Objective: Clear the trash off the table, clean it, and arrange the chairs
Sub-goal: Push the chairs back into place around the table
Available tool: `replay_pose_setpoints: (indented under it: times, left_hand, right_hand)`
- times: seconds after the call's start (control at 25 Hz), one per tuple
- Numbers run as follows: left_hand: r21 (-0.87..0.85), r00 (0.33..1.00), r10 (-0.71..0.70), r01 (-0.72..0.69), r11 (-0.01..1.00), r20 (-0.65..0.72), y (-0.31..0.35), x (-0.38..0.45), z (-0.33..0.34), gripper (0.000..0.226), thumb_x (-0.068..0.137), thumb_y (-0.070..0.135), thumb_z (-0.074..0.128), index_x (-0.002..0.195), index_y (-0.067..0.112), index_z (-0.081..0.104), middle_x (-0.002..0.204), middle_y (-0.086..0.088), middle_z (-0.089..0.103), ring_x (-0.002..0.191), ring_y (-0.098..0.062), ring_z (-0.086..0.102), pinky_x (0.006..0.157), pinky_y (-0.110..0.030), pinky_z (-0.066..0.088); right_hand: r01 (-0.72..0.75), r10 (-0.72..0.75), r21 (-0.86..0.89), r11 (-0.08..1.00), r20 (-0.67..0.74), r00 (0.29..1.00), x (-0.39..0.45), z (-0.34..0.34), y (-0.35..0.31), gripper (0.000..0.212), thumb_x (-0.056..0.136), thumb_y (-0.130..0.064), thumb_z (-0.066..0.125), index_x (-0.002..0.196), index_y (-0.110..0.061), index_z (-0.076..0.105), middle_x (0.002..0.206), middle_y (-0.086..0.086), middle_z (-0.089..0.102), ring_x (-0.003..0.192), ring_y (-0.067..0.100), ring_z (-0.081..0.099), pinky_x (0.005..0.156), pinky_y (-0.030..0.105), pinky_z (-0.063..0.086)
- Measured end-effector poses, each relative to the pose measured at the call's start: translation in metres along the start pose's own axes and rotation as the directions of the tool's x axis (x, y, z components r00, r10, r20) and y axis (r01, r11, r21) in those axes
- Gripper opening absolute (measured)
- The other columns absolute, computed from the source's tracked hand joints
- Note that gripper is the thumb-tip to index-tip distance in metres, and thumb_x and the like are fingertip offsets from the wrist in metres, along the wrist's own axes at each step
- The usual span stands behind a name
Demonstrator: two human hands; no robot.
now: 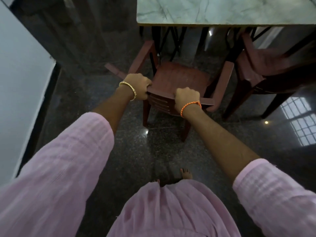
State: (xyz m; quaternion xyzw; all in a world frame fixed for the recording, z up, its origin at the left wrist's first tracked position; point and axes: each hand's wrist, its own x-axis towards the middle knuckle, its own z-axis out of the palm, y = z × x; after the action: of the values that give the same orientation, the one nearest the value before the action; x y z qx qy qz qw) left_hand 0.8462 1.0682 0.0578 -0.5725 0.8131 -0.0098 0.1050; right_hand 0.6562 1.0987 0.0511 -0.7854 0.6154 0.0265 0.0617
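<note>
Here, both arms reach forward, left hand (138, 86) and right hand (187, 98) clenched over the chair (179, 77) back's top edge.

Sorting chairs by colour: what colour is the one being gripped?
Reddish-brown chair, held at its backrest by both hands; seen in the head view.

floor (133, 151) behind chair (179, 77): free | ahead: table (222, 12) | right: second chair (266, 65)
</note>
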Motion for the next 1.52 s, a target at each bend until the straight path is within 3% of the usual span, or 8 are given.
replay_pose_setpoints:
  times: [0.12,0.32,0.48,0.76,1.16,1.52]
  left_hand:
    - [0.027,1.0,-0.018,0.017,0.999,0.024,-0.017,0.002,0.001,0.022,0.077,0.027,0.062,0.097,0.019,0.066,0.097,-0.01,0.07,0.096,-0.035,0.064,0.071,-0.038,0.049]
    - [0.096,0.999,-0.044,0.047,0.994,-0.024,-0.009,0.009,0.004,0.029,0.077,0.029,0.065,0.103,0.017,0.064,0.094,-0.012,0.069,0.092,-0.034,0.066,0.067,-0.034,0.046]
    - [0.087,0.996,0.005,0.003,0.996,-0.087,0.032,0.027,0.004,0.03,0.076,0.033,0.063,0.101,0.016,0.061,0.093,-0.009,0.07,0.09,-0.034,0.067,0.063,-0.032,0.039]
    - [0.018,0.989,-0.047,0.05,0.999,-0.138,0.087,0.065,-0.002,0.027,0.076,0.026,0.061,0.1,0.013,0.058,0.091,-0.009,0.07,0.087,-0.034,0.067,0.061,-0.032,0.034]
    - [-0.038,0.967,-0.09,0.083,0.996,-0.24,0.171,0.142,-0.022,0.022,0.08,0.023,0.058,0.101,0.017,0.06,0.086,-0.006,0.069,0.082,-0.033,0.066,0.057,-0.031,0.034]
    - [-0.067,0.953,-0.112,0.097,0.993,-0.282,0.209,0.189,-0.033,0.019,0.079,0.023,0.06,0.095,0.015,0.06,0.08,-0.006,0.068,0.077,-0.033,0.066,0.054,-0.031,0.033]
  right_hand:
    - [-0.074,0.075,0.013,0.997,-0.074,0.994,-0.001,0.003,0.001,0.02,0.091,-0.012,0.047,0.099,-0.006,0.065,0.099,0.017,0.068,0.093,0.038,0.064,0.071,0.037,0.041]
    - [-0.061,0.057,-0.023,0.998,-0.141,0.988,-0.002,-0.002,0.025,0.014,0.08,-0.014,0.061,0.092,-0.008,0.065,0.092,0.016,0.069,0.088,0.039,0.065,0.064,0.035,0.035]
    - [-0.059,0.048,-0.105,0.993,-0.108,0.993,-0.004,-0.006,0.077,0.016,0.078,-0.016,0.061,0.093,-0.012,0.065,0.094,0.012,0.07,0.095,0.035,0.064,0.073,0.037,0.047]
    - [-0.001,-0.024,-0.207,0.978,-0.115,0.993,0.02,-0.008,0.159,0.017,0.081,-0.018,0.06,0.098,-0.015,0.064,0.096,0.006,0.069,0.099,0.031,0.06,0.078,0.036,0.045]
    - [0.017,-0.039,-0.188,0.982,-0.114,0.993,0.064,-0.023,0.276,0.014,0.082,-0.015,0.058,0.094,-0.011,0.066,0.096,0.008,0.069,0.1,0.033,0.058,0.086,0.038,0.042]
    - [0.021,-0.043,-0.147,0.989,-0.148,0.988,0.095,-0.03,0.334,0.02,0.082,-0.013,0.059,0.099,-0.011,0.068,0.096,0.015,0.068,0.101,0.035,0.057,0.086,0.039,0.04]
